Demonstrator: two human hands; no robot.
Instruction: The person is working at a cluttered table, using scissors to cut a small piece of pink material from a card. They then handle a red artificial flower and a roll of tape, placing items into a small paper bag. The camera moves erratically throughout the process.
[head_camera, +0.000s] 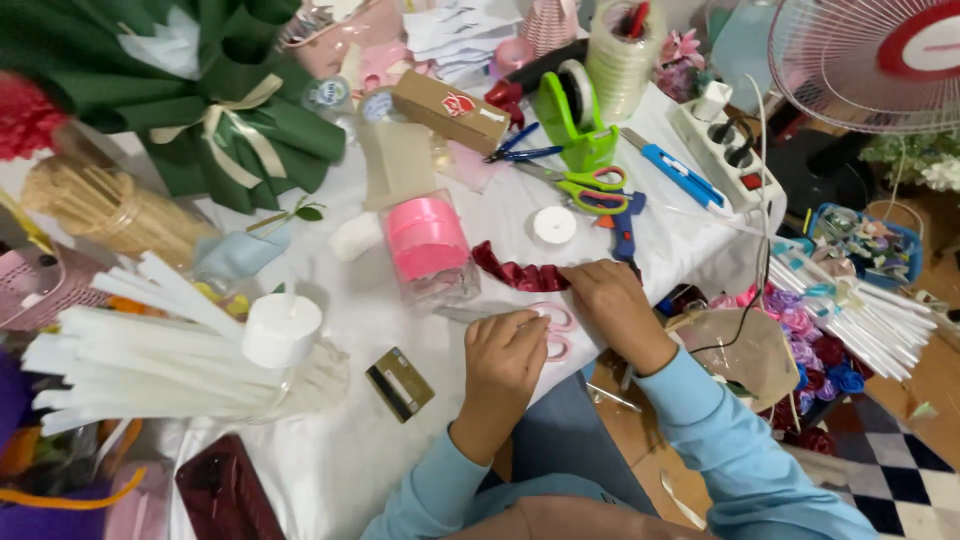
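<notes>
My left hand (503, 368) rests on the white table cover (330, 440) with its fingers curled over a pair of pink-handled scissors (553, 330). My right hand (612, 298) lies just to the right, its fingertips on the end of a gathered dark red ribbon (515, 272). The ribbon runs left from that hand toward a clear jar holding pink ribbon rolls (428, 245). Both arms wear light blue sleeves.
A green tape dispenser (573, 118), green-handled scissors (590, 187), a blue glue gun (627, 225) and a white tape roll (554, 225) lie beyond my hands. White paper sticks (140, 350) are piled at left. A green wrapped bouquet (180, 90) sits far left, a power strip (725, 145) and fan (880, 55) at right.
</notes>
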